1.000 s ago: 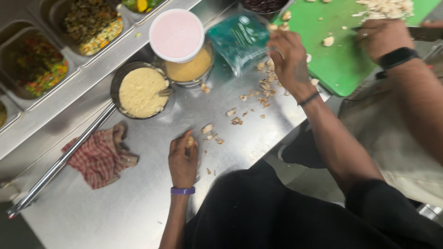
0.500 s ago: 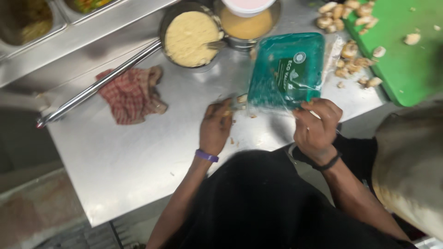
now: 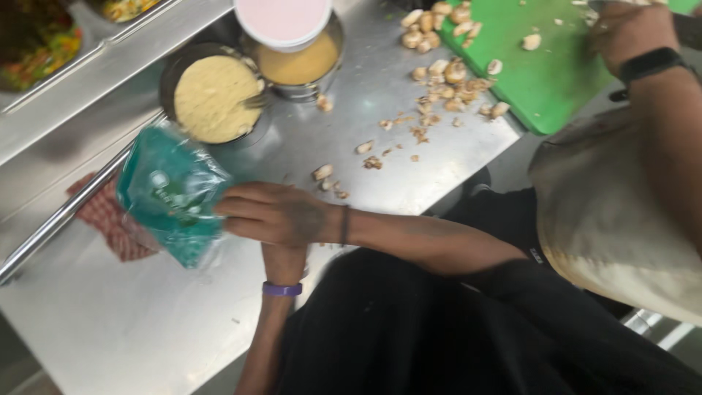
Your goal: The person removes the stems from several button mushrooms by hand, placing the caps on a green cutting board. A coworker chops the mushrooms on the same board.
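- Right hand (image 3: 274,213): reaches across the body, fingers closed on the edge of a teal plastic tray (image 3: 172,194) wrapped in clear film; a dark band sits at the wrist.
- Teal plastic tray: held tilted just above the steel counter (image 3: 139,329), directly beyond the right fingertips, its far side overlapping a red checked cloth (image 3: 110,219).
- Left hand (image 3: 284,260): mostly hidden beneath the right forearm; cannot tell whether the fingers are open or closed. A purple wristband (image 3: 282,290) shows below it.
- Round steel pot of pale yellow crumbs (image 3: 212,96): just past the tray, away from the right fingers.
- Steel pot of tan sauce (image 3: 298,66): beside the crumb pot, partly covered by a pink lid (image 3: 284,20).
- Chopped mushroom pieces (image 3: 439,73): scattered on the counter well beyond the right wrist, thickest near the green cutting board (image 3: 541,80).
- Another person's hand (image 3: 629,29): over the green board, black band at the wrist, well apart from both of the wearer's hands.
- Steel rail (image 3: 58,219): runs beyond the cloth, past the tray.
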